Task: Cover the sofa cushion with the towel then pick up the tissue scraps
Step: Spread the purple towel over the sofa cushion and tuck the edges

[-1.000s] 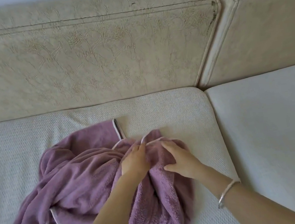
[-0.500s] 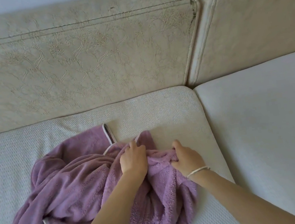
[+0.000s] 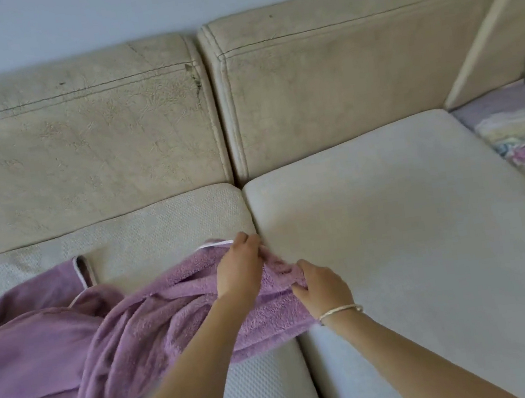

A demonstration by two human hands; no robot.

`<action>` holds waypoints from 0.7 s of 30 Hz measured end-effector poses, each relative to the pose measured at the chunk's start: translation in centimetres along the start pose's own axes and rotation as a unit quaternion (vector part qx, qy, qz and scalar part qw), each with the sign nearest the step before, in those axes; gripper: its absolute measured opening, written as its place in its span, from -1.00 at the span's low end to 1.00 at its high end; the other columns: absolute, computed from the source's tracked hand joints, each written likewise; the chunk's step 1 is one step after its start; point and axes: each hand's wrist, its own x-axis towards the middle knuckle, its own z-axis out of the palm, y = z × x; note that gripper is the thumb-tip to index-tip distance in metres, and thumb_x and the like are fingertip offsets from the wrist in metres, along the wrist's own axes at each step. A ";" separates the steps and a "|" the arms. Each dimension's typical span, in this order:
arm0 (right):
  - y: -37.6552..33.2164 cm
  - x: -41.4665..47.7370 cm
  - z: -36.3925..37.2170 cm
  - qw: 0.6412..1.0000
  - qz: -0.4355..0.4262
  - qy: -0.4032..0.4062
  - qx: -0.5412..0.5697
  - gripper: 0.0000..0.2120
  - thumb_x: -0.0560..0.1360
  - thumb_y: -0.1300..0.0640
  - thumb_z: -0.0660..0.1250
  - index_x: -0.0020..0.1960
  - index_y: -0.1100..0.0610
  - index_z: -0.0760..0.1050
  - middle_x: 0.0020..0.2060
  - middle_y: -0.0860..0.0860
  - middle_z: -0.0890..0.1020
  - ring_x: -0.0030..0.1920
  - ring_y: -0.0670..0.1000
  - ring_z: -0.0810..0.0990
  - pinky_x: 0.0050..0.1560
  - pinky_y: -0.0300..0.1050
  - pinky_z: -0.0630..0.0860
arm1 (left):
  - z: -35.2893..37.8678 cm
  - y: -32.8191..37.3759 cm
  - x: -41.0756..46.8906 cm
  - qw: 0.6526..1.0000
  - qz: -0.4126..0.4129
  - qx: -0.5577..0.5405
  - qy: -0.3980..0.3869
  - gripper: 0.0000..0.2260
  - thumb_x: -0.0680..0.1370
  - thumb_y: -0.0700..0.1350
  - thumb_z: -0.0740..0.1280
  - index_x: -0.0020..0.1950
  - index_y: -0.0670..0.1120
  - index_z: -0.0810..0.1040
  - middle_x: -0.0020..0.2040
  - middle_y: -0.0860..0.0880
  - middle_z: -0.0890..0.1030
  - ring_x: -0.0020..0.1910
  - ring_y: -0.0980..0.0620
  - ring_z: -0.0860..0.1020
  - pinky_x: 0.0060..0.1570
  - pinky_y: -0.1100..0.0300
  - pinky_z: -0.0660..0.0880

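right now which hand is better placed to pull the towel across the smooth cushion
Right hand: it already grips the towel edge over the seam and sits on the smooth cushion side. The left hand is further back.

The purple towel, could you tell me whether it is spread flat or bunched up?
Bunched: the towel lies in folds, gripped by the left hand and right hand.

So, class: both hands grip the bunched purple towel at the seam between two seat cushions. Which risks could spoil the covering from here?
1. The fluffy purple towel is still crumpled, so it may spread unevenly or leave folds.
2. The left hand and right hand grip close together on one edge, so the far corner could drag.
3. The edge could slip into the gap beside the smooth cream seat cushion.
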 end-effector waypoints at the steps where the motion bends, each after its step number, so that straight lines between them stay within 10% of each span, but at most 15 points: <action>1: 1.4 -0.1 -1.1 0.999 0.014 0.010 0.031 -0.85 0.47 0.17 0.24 -0.18 0.09 0.26 -0.21 0.19 0.59 -0.10 0.19 0.57 -0.24 -0.09 0.37 | 0.5 1.7 0.2 1.000 0.010 -0.007 0.005 -0.83 0.55 -0.30 0.17 0.08 -0.19 0.49 0.12 -0.11 0.50 -0.02 -0.15 0.56 -0.11 -0.04 0.53; 4: 5.1 0.0 -3.6 0.987 0.050 0.001 0.155 -0.71 0.38 0.31 0.26 -0.36 0.06 0.21 -0.43 -0.02 0.37 -0.27 0.08 0.38 -0.40 -0.17 0.23 | 1.9 6.8 0.8 0.999 0.048 -0.025 0.003 -0.80 0.54 -0.29 0.18 0.13 -0.19 0.48 0.15 -0.13 0.51 0.00 -0.17 0.55 -0.10 -0.05 0.51; 9: 8.5 0.9 -5.3 0.962 0.071 -0.014 0.263 -0.77 0.38 0.35 0.26 0.02 0.18 0.42 -0.22 0.02 0.50 -0.19 0.01 0.46 -0.34 -0.28 0.34 | 4.7 11.8 2.1 0.993 0.104 -0.025 -0.040 -0.83 0.53 -0.24 0.21 0.11 -0.17 0.48 0.10 -0.13 0.51 -0.01 -0.16 0.54 -0.13 -0.06 0.51; 14: 11.5 1.6 -5.2 0.974 0.071 0.031 0.213 -0.69 0.45 0.32 0.21 -0.35 0.00 0.26 -0.46 -0.06 0.37 -0.36 0.04 0.36 -0.47 -0.23 0.24 | 6.7 11.9 3.3 0.994 0.085 0.022 -0.069 -0.81 0.55 -0.19 0.21 0.16 -0.14 0.45 0.12 -0.12 0.47 0.01 -0.15 0.54 -0.14 0.01 0.52; 21: 11.9 2.9 -3.6 0.989 0.110 -0.068 0.072 -0.84 0.50 0.18 0.21 0.07 0.17 0.38 -0.05 0.15 0.54 -0.03 0.13 0.53 -0.11 -0.11 0.42 | 7.6 5.1 3.2 0.983 -0.029 0.107 -0.144 -0.74 0.57 -0.24 0.19 0.25 -0.10 0.42 0.25 -0.07 0.41 0.11 -0.09 0.52 -0.10 0.08 0.51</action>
